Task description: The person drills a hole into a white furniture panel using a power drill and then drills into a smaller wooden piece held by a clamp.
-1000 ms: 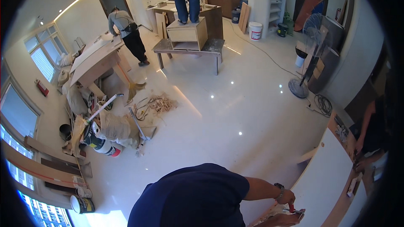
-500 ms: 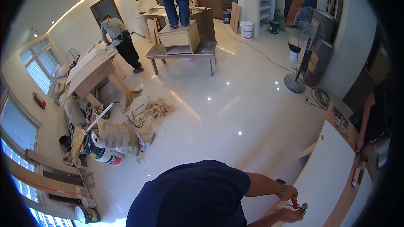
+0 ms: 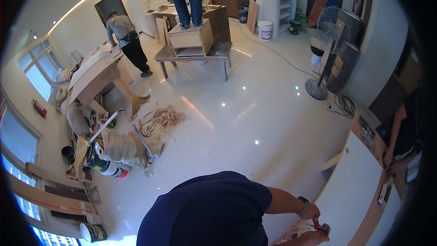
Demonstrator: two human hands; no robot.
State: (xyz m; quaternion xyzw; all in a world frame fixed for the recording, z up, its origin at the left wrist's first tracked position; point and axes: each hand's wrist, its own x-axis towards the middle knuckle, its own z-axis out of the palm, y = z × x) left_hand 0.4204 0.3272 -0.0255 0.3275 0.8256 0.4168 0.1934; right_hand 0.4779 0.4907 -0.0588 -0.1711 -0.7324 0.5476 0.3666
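At the lower right, my left hand [image 3: 311, 211], with a watch at its wrist, is closed round a red-handled tool [image 3: 316, 223]. Below it, my right hand [image 3: 315, 237] is closed on a small metal piece [image 3: 325, 229], which touches or nearly touches the tool; its exact kind is too small to tell. Both hands are over the near edge of a white panel [image 3: 348, 193] with wooden borders. Brownish bits, perhaps shavings, lie by that edge. My navy-sleeved shoulder fills the bottom middle.
Beyond the panel, at far right, are another person's hands [image 3: 390, 164]. A standing fan [image 3: 317, 89] and coiled cable [image 3: 344, 105] are behind it. Wood shavings [image 3: 168, 117] and a dustpan [image 3: 156, 150] lie left. One person bends over a bench [image 3: 93, 79]; another stands on a wooden box [image 3: 191, 38].
The view has shifted slightly. My hands have moved a little nearer with the red-handled tool and metal piece, both still held. The person at far right has moved their hands slightly.
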